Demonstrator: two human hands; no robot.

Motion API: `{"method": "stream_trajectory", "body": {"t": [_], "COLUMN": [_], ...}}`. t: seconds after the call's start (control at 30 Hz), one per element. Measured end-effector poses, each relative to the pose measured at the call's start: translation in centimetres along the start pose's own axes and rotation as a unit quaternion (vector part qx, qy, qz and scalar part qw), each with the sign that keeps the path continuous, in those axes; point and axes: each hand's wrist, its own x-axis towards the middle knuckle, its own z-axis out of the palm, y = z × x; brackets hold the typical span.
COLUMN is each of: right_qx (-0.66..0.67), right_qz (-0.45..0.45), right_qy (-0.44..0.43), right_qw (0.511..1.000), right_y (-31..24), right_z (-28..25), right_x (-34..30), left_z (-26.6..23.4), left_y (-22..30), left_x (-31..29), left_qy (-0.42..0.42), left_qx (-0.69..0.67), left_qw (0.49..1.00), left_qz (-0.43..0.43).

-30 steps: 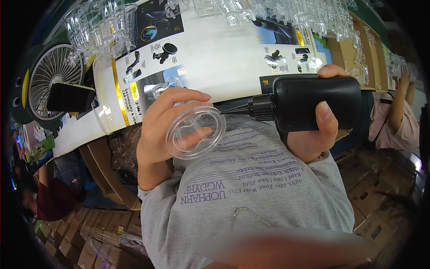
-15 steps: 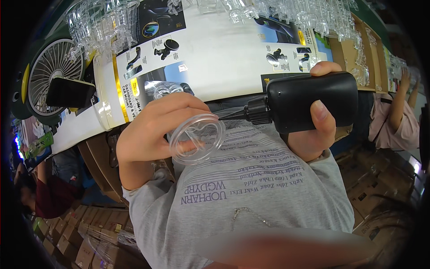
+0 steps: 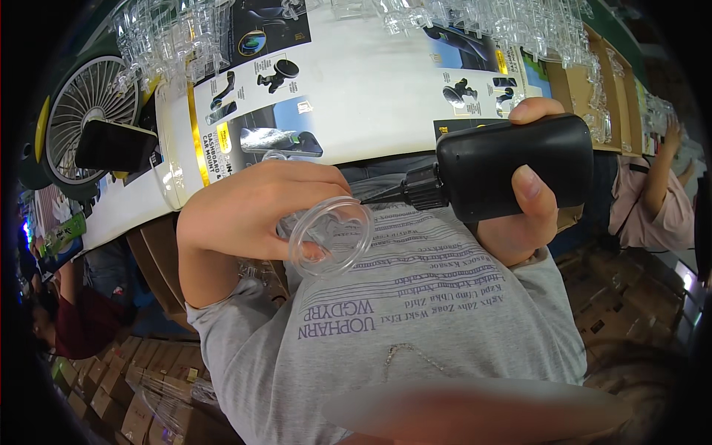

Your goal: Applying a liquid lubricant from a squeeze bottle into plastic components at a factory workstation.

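At the near side of the table (image 3: pixel 356 96), I see the left hand (image 3: pixel 256 211) holding a clear round-rimmed piece (image 3: pixel 345 231), the right hand (image 3: pixel 521 215) a black bottle (image 3: pixel 512 163), nozzle (image 3: pixel 386 196) beside the rim (image 3: pixel 369 228); this piece looks unfinished, the far clear parts (image 3: pixel 512 33) untouched.

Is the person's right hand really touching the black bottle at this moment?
Touching. The head view shows it: the right hand grips the black bottle, with the thumb against its broad face and a finger over its upper edge.
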Motion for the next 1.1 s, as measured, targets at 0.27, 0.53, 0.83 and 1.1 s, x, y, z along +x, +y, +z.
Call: {"method": "stream_trajectory", "body": {"t": [0.27,0.53,0.83,1.1], "right_qx": [0.068,0.092,0.08,0.015], "right_qz": [0.05,0.057,0.072,0.05], "right_qy": [-0.021,-0.01,-0.022,-0.03], "right_qw": [0.996,0.994,0.994,0.998], "right_y": [-0.2,-0.4,-0.4,-0.3], "right_z": [0.0,0.2,-0.2,-0.5], "right_x": [-0.2,-0.3,-0.1,-0.1], "left_z": [-0.3,-0.5,-0.1,-0.4], "left_y": [-0.3,-0.9,-1.9,-1.7], "left_x": [0.5,1.4,2.2,2.4], "left_qy": [-0.036,-0.096,-0.138,-0.191], "left_qx": [-0.021,-0.083,-0.168,-0.192], "left_qw": [0.999,0.991,0.974,0.963], "left_qz": [0.029,0.043,0.063,0.005]}}
